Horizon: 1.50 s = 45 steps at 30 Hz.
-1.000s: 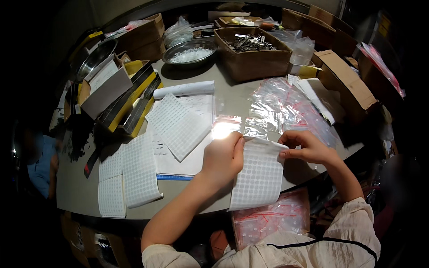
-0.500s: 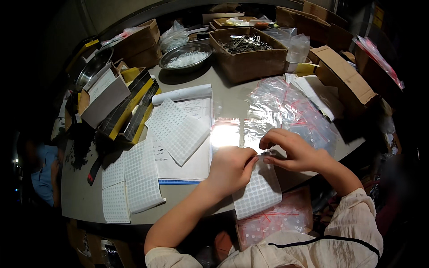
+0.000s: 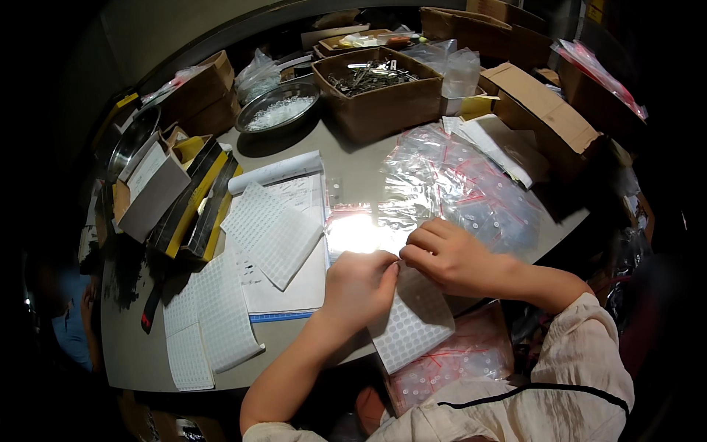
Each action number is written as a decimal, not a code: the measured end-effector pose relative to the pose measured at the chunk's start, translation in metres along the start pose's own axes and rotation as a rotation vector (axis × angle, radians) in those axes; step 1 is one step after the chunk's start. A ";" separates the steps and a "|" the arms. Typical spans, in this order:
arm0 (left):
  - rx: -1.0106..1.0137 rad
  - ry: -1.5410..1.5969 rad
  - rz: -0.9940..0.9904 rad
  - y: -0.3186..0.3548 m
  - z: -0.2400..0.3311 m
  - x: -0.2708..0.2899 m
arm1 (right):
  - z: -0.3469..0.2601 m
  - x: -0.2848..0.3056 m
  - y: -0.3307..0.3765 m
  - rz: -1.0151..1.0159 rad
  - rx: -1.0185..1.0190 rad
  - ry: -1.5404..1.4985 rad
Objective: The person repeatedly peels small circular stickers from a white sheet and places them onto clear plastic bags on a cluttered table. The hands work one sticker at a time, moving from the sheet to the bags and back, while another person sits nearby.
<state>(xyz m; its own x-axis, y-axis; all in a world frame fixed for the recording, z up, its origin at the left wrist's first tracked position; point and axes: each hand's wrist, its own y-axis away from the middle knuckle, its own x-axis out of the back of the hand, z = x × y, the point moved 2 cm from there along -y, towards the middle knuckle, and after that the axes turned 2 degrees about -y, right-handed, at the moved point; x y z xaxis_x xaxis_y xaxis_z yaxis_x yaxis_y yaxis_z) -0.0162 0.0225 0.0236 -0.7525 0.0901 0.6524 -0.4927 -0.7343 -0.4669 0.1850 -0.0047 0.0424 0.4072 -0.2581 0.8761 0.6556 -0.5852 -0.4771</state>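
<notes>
My left hand (image 3: 359, 283) grips the upper edge of a white sheet of small round pads (image 3: 414, 320) that hangs over the table's near edge. Close beside it, my right hand (image 3: 451, 255) pinches at the same top edge, fingertips touching the sheet. Whether a pad is between those fingers is hidden. Just beyond both hands lies a spread of clear zip bags with red strips (image 3: 460, 184). A bright glare spot (image 3: 353, 232) sits on the bag nearest my left hand.
More white pad sheets (image 3: 272, 232) (image 3: 210, 317) lie at left on paper. A brown box of metal parts (image 3: 375, 92), a steel bowl (image 3: 278, 110), cardboard boxes (image 3: 541, 107) and yellow-black trays (image 3: 199, 202) ring the grey table (image 3: 132, 353). More bags (image 3: 449, 365) rest on my lap.
Both hands have drawn together at the sheet's top edge, and the sheet has slid down and toward me over the table edge.
</notes>
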 end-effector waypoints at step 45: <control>-0.163 -0.136 -0.209 0.019 -0.001 -0.032 | 0.110 0.016 -0.032 -0.893 -0.698 -0.045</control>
<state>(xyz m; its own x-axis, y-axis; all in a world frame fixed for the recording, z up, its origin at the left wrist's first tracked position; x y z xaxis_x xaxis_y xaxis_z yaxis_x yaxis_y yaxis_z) -0.0023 0.0064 -0.0072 -0.5667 0.1289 0.8137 -0.7030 -0.5908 -0.3960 0.2401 0.0949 0.0638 0.0035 0.4861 0.8739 0.2313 -0.8506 0.4723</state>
